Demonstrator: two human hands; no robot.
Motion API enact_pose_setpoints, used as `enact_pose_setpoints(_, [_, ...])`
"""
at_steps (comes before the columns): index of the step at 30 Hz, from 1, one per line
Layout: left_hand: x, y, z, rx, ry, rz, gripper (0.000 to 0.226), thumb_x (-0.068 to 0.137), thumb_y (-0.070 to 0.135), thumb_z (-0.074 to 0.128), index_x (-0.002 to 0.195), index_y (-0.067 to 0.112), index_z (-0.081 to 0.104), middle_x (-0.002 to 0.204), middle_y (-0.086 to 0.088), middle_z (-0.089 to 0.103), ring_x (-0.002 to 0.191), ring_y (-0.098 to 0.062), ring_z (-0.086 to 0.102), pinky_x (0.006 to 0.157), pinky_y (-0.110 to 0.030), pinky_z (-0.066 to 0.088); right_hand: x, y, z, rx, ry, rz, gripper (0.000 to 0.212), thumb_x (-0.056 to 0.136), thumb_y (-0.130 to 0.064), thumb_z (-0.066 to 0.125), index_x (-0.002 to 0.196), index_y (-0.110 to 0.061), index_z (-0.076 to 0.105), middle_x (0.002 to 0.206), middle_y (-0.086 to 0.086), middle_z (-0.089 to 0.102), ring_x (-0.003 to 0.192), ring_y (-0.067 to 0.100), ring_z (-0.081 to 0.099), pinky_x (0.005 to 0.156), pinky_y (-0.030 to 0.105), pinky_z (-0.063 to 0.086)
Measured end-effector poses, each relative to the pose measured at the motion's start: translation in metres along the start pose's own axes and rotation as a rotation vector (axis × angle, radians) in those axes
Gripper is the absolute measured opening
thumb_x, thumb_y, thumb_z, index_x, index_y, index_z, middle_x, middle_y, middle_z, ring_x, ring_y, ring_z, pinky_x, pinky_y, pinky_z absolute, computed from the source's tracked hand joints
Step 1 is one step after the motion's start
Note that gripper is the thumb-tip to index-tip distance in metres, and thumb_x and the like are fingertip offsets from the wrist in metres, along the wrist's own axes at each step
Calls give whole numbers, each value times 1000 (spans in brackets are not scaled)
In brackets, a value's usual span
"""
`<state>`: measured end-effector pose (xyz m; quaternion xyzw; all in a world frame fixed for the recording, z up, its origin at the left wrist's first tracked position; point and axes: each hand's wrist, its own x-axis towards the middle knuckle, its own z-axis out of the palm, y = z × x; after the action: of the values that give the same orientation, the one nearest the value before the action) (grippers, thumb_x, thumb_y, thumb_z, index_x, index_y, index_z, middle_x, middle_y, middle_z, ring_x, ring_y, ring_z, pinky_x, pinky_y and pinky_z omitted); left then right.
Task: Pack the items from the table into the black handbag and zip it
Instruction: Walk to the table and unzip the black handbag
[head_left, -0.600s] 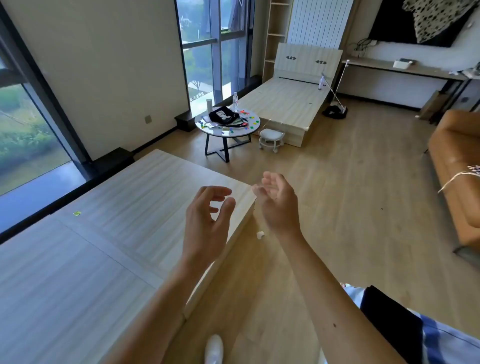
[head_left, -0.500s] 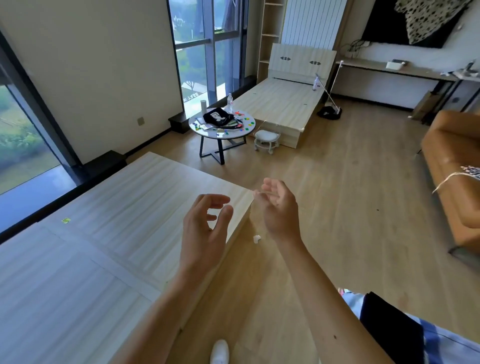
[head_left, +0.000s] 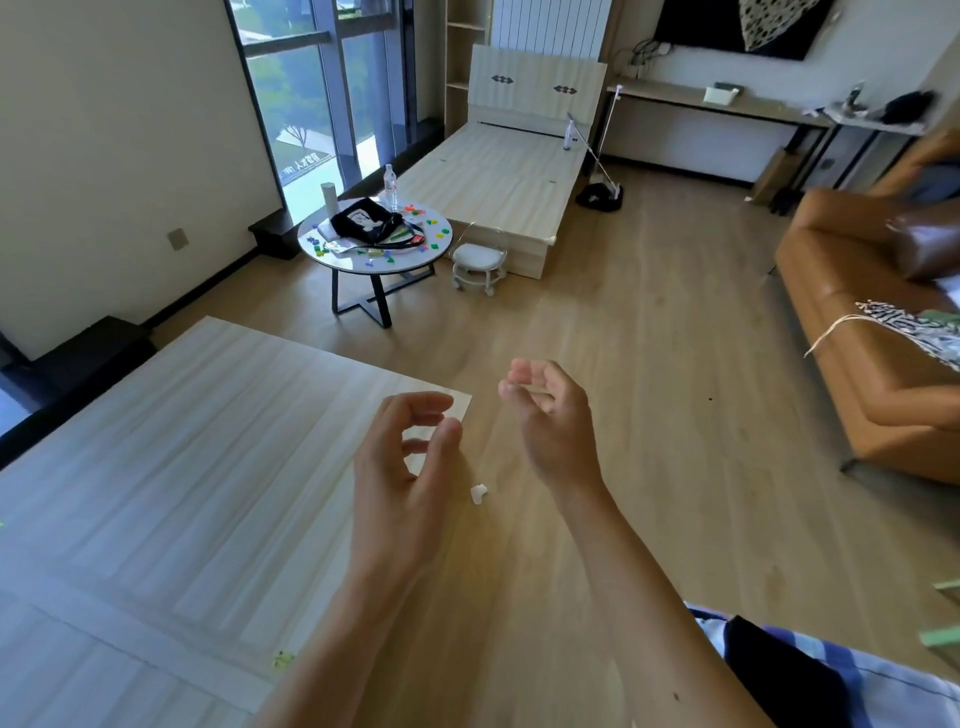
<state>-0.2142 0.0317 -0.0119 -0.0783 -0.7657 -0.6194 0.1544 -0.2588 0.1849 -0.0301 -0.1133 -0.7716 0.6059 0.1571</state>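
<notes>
The black handbag (head_left: 367, 222) lies on a round white table (head_left: 415, 260) far across the room, near the window. Small coloured items (head_left: 435, 232), papers, a water bottle (head_left: 390, 186) and a pale cylinder (head_left: 328, 196) sit around it on the tabletop. My left hand (head_left: 400, 473) and my right hand (head_left: 553, 423) are raised in front of me, far from the table. Both have curled, parted fingers and hold nothing.
A low light-wood platform (head_left: 171, 467) fills the left foreground. A second wooden bed frame (head_left: 498, 176) stands behind the table, with a small white stool (head_left: 478, 260) beside it. An orange sofa (head_left: 852, 332) lines the right. A small white object (head_left: 478, 492) lies on the wooden floor.
The view has moved forward, so the round table and handbag appear nearer. Both hands stay raised and empty in much the same pose.
</notes>
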Motion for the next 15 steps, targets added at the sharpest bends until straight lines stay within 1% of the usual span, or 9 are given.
enact_pose_setpoints(3, [31, -9, 21, -19, -37, -3, 13, 95, 26, 56, 102, 28, 65, 106, 12, 68, 102, -4, 63, 76, -9, 48, 38, 8, 1, 12, 5, 11, 26, 92, -30, 66, 117, -23, 67, 108, -16, 69, 100, -5, 66, 77, 10, 46])
enact_pose_setpoints(5, [53, -17, 39, -4, -54, -11, 13, 95, 27, 55, 103, 28, 65, 105, 13, 68, 103, -3, 63, 76, -9, 48, 66, 16, 0, 25, 3, 24, 27, 91, -31, 65, 117, -23, 67, 108, -16, 69, 99, -5, 66, 75, 9, 46])
enact_pose_setpoints(10, [121, -38, 94, 33, -32, -28, 15, 93, 35, 54, 102, 31, 66, 104, 14, 68, 103, -4, 63, 78, -12, 49, 158, 37, -8, 28, -27, 22, 26, 92, -30, 66, 116, -23, 67, 109, -14, 69, 99, -6, 64, 77, 10, 46])
enact_pose_setpoints(12, [148, -42, 118, 43, -6, -20, 16, 93, 34, 55, 102, 30, 67, 103, 13, 68, 103, -4, 63, 77, -13, 49, 197, 41, -13, 35, -47, 6, 26, 92, -29, 66, 117, -21, 67, 109, -13, 69, 99, -5, 64, 79, 12, 46])
enact_pose_setpoints(15, [190, -43, 156, 42, 28, -16, 14, 93, 33, 54, 101, 33, 66, 102, 14, 68, 102, -4, 63, 77, -20, 51, 256, 39, -25, 41, -89, -9, 28, 93, -28, 66, 119, -20, 67, 110, -11, 69, 102, 0, 65, 80, 14, 47])
